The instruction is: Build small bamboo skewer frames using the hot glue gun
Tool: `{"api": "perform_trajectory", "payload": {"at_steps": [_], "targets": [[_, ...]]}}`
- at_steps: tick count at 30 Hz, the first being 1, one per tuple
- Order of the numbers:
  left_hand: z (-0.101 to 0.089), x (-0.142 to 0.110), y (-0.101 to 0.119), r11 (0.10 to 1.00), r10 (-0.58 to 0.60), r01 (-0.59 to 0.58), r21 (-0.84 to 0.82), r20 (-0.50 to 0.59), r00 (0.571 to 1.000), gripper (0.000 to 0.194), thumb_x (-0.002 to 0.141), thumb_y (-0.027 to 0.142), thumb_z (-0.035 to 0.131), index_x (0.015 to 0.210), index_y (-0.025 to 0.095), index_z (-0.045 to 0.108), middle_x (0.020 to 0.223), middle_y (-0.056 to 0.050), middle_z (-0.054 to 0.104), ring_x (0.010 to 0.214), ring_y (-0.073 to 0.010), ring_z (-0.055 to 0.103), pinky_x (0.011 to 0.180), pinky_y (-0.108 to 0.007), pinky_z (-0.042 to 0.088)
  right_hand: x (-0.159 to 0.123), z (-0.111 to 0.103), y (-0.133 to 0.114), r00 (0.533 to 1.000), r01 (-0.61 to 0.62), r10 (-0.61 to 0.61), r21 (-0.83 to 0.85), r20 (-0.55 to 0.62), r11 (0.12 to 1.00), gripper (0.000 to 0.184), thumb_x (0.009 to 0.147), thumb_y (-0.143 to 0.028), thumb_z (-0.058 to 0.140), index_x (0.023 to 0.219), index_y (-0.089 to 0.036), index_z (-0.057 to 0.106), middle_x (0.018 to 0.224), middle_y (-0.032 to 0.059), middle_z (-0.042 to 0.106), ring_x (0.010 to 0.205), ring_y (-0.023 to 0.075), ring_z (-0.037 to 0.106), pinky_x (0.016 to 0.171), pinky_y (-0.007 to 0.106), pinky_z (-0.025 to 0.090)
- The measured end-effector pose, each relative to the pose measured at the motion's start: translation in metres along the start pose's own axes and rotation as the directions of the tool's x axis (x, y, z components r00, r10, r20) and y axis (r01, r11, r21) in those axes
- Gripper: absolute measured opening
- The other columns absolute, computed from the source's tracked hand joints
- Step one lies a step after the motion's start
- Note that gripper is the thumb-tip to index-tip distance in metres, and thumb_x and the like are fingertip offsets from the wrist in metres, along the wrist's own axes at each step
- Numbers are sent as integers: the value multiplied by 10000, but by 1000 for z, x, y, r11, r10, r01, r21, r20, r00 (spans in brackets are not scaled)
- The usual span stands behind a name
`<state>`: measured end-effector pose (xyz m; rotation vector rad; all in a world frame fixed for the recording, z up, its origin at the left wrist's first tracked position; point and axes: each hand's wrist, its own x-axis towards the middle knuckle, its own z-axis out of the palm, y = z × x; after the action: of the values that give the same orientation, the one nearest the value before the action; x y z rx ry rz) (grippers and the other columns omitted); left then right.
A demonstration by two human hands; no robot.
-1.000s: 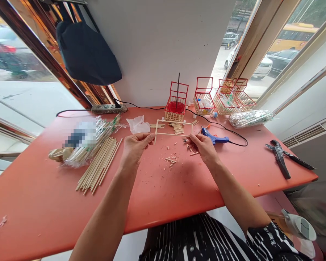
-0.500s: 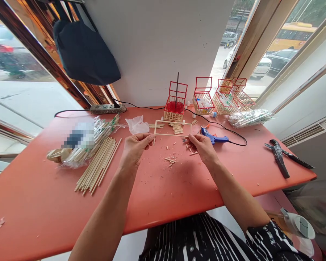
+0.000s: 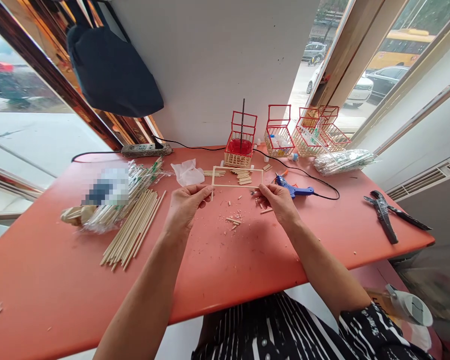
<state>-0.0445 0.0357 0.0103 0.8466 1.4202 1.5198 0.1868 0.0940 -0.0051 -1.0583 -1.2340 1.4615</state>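
Faces a pale wall (image 3: 210, 75) across a red-orange table (image 3: 217, 280), with windows to either side and, through the right-hand one, a view of a yellow bus (image 3: 401, 47) and parked cars. Has a dark blue bag (image 3: 114, 72) hanging at the left, above a power strip (image 3: 146, 149) on the table's back edge. Has a row of red-trimmed stick baskets (image 3: 238, 157) along the rear, a loose bundle of wooden sticks (image 3: 133, 230) at the left beside plastic-wrapped packets, and, at the far right, a black hand tool (image 3: 386, 220), perhaps pliers, too wrapped and distant to name surely. Has wooden offcuts (image 3: 234, 221) scattered between the forearms, and a blue glue gun (image 3: 298, 191) just beyond the right hand (image 3: 283, 202). Stretches both bare forearms forward over the near edge, converging toward the middle. Holds a thin rectangular stick frame (image 3: 236, 187) up between the hands, in front of the baskets. Pinches its lower left corner between thumb and forefinger of the left hand (image 3: 185, 205), with a stub of stick pointing down by the fingertips. Pinches the lower right corner likewise with the right, at about the same height.
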Motion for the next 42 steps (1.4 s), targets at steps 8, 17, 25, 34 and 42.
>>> {"api": "perform_trajectory", "payload": {"at_steps": [8,17,25,34,42], "targets": [[2,1,-3,999,25,-25,-47,-2,1000,289,516,375,876,646,139,771,589,-46,667,508,-86,499,460,-213,351,0,0,0,1000,1,-1,1,-18,1000,472,667,-594,812,713,-134,714,692,70,732,481,88,579,418,188,409],[-3,2,0,993,67,-67,95,-1,998,320,581,402,832,772,151,774,659,-40,688,565,-121,539,508,-241,399,0,1,-2,998,-11,13,29,-55,1000,491,629,-606,831,718,-139,708,673,62,730,481,89,593,405,181,415],[-8,-2,11,806,349,-256,533,-81,934,135,718,317,744,702,184,731,619,17,647,590,-131,542,605,-259,415,1,-2,-3,999,-36,37,22,-22,999,484,629,-596,838,727,-139,715,685,67,734,499,100,611,408,186,425],[-9,-3,11,453,612,-512,730,163,774,174,873,242,547,779,189,684,785,-37,686,737,-186,612,708,-297,448,0,-2,-3,1000,-27,27,-9,-3,1000,498,628,-619,830,688,-142,700,689,76,731,492,97,590,406,191,413],[-9,-5,13,435,647,-575,693,203,735,390,854,62,397,1056,181,708,975,-75,717,899,-216,643,864,-343,481,2,-3,-1,999,-31,31,-25,-10,999,520,620,-636,829,710,-140,702,685,74,734,492,94,598,408,181,422]]}}
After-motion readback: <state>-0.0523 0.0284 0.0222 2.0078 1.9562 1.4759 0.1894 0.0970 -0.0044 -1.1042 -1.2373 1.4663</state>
